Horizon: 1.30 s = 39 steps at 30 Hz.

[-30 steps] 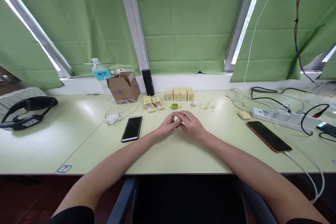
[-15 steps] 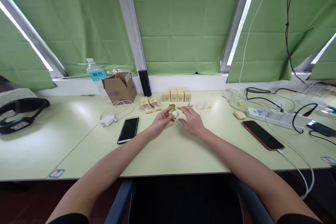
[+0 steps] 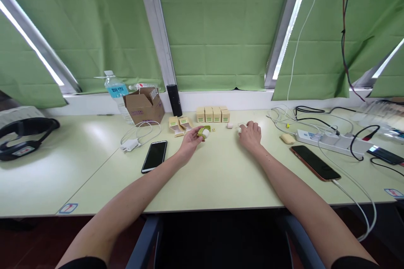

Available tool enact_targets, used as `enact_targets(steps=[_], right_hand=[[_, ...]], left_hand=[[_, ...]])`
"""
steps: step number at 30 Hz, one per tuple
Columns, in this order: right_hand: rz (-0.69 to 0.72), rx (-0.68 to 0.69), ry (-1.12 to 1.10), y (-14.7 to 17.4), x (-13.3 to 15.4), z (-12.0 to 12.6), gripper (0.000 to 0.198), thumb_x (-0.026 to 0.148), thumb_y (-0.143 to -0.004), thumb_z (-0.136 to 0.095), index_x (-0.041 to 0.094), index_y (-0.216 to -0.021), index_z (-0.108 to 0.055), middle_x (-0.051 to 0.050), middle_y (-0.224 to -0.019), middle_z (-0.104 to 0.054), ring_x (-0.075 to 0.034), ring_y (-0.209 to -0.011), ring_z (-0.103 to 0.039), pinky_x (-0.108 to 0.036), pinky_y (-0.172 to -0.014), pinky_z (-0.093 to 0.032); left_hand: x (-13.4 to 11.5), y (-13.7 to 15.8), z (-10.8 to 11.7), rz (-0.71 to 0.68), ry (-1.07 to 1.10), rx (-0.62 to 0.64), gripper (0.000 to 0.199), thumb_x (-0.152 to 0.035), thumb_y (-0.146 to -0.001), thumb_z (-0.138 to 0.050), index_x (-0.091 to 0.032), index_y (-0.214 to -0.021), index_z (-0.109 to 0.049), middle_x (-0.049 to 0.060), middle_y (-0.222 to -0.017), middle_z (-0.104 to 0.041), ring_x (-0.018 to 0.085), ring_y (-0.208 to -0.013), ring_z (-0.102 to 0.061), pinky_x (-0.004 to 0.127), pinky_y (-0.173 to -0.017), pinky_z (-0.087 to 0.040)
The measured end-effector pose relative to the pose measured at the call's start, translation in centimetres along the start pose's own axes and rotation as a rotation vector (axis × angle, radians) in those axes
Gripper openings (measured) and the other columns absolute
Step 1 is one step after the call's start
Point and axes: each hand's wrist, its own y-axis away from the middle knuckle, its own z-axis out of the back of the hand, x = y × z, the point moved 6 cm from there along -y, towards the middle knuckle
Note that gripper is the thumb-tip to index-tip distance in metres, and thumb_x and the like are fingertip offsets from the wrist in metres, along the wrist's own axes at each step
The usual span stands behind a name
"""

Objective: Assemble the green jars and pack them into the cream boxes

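My left hand is closed around the edge of a small round green-and-white object, held just above the table; its exact kind is too small to tell. To the right, my right hand has its fingers curled down onto a small clear plastic piece, which they partly hide. Between the hands lie a tiny yellowish piece and a small pale pink cylinder.
Several small cardboard boxes stand in a row behind my hands. Two opened boxes, a phone and a carton are on the left. A second phone and a power strip with cables lie right.
My right hand has moved right, away from the green-and-white object, onto the clear plastic piece. My left hand has shifted slightly left, still holding its object.
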Motion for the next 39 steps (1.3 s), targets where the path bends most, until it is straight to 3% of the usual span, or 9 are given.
enact_targets(steps=[7, 13, 16, 18, 22, 25, 32, 39], right_hand=[[0.07, 0.055, -0.076, 0.3, 1.4, 0.3, 0.022, 0.01, -0.09, -0.056, 0.016, -0.107, -0.069, -0.021, -0.131, -0.053, -0.034, -0.121, -0.044, -0.042, -0.096, -0.037], [0.258, 0.252, -0.362, 3.0, 5.9, 0.5, 0.016, 0.011, -0.094, -0.051, 0.021, -0.103, -0.06, -0.011, -0.116, -0.066, -0.027, -0.105, -0.058, -0.032, -0.075, -0.04], [0.32, 0.296, -0.476, 4.6, 8.0, 1.1, 0.014, 0.014, -0.093, -0.055, 0.023, -0.103, -0.056, -0.006, -0.112, -0.067, -0.023, -0.1, -0.062, -0.03, -0.072, -0.04], [0.336, 0.324, -0.541, 5.6, 9.2, 1.3, 0.021, 0.016, -0.093, -0.057, 0.024, -0.112, -0.053, -0.005, -0.112, -0.068, -0.021, -0.098, -0.064, -0.03, -0.073, -0.041], [0.363, 0.338, -0.572, 6.6, 10.4, 1.1, 0.059, 0.023, -0.089, -0.068, 0.024, -0.14, -0.038, -0.007, -0.117, -0.069, -0.024, -0.103, -0.064, -0.032, -0.08, -0.044], [0.392, 0.314, -0.52, 6.5, 10.3, 0.9, 0.073, 0.032, -0.085, -0.076, 0.02, -0.146, -0.037, -0.011, -0.122, -0.067, -0.028, -0.113, -0.06, -0.038, -0.091, -0.045], [0.488, 0.313, -0.452, 5.9, 9.6, 0.5, 0.037, 0.04, -0.09, -0.073, 0.02, -0.12, -0.065, -0.013, -0.128, -0.063, -0.03, -0.118, -0.056, -0.043, -0.1, -0.045], [0.544, 0.285, -0.419, 6.0, 9.7, 0.2, 0.033, 0.042, -0.093, -0.07, 0.02, -0.117, -0.067, -0.012, -0.127, -0.062, -0.028, -0.116, -0.054, -0.041, -0.098, -0.046]], left_hand=[[0.0, -0.1, 0.3, -0.043, -0.051, -0.002, 0.059, -0.032, -0.074, -0.085, -0.02, -0.128, -0.065, 0.012, -0.128, -0.067, 0.024, -0.111, -0.064, 0.035, -0.088, -0.055], [-0.6, -0.3, 0.6, -0.1, -0.17, -0.036, 0.057, -0.032, -0.077, -0.081, -0.021, -0.13, -0.064, 0.012, -0.13, -0.065, 0.023, -0.111, -0.064, 0.035, -0.091, -0.054], [-1.2, -0.3, 0.4, -0.162, -0.222, -0.034, 0.056, -0.032, -0.078, -0.08, -0.02, -0.13, -0.064, 0.012, -0.129, -0.066, 0.023, -0.111, -0.064, 0.036, -0.094, -0.053], [-1.8, -0.1, 0.0, -0.208, -0.285, -0.014, 0.053, -0.031, -0.08, -0.079, -0.021, -0.13, -0.064, 0.012, -0.13, -0.066, 0.023, -0.112, -0.064, 0.037, -0.097, -0.052], [-3.0, 0.7, -1.1, -0.279, -0.48, 0.074, 0.045, -0.025, -0.085, -0.072, -0.024, -0.13, -0.066, 0.011, -0.131, -0.067, 0.024, -0.115, -0.063, 0.038, -0.1, -0.049], [-3.7, 1.3, -1.9, -0.305, -0.596, 0.148, 0.045, -0.022, -0.086, -0.068, -0.025, -0.131, -0.065, 0.01, -0.131, -0.066, 0.024, -0.112, -0.063, 0.039, -0.099, -0.049], [-3.5, 1.9, -2.7, -0.28, -0.721, 0.292, 0.044, -0.021, -0.086, -0.067, -0.026, -0.13, -0.065, 0.009, -0.127, -0.067, 0.027, -0.117, -0.06, 0.046, -0.109, -0.045], [-3.2, 2.2, -3.1, -0.311, -0.877, 0.389, 0.042, -0.015, -0.09, -0.056, -0.025, -0.13, -0.062, 0.01, -0.132, -0.064, 0.029, -0.127, -0.053, 0.05, -0.113, -0.039]])
